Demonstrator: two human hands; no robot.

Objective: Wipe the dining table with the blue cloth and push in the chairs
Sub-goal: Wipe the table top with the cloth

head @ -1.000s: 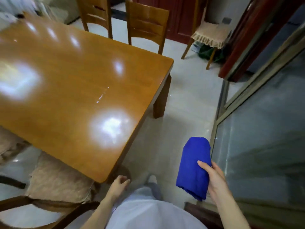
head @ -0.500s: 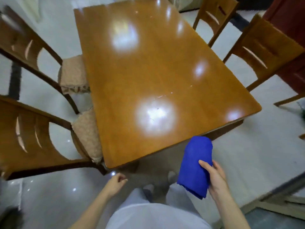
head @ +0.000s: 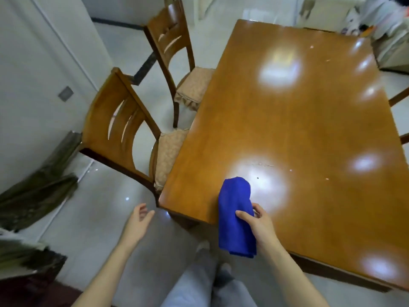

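Observation:
A glossy wooden dining table (head: 309, 120) fills the right of the head view, with a few pale specks on its top. My right hand (head: 259, 224) grips a folded blue cloth (head: 235, 216) over the table's near edge, its lower end hanging below the edge. My left hand (head: 138, 220) hovers with relaxed fingers over the floor, left of the table's near corner, holding nothing. Two wooden chairs with beige cushions stand along the table's left side: a near chair (head: 124, 134) and a far chair (head: 172, 54), each seat partly under the top.
White walls and a door stand close on the left. Dark green fabric (head: 37, 191) lies on the shiny tiled floor at lower left. Parts of other chairs (head: 400, 100) show at the right edge. A person (head: 385, 16) is at the far right corner.
The view has swung round the table, and the left-side chairs now show. My right hand has brought the blue cloth from beside the table up over its near edge. My left hand has opened slightly.

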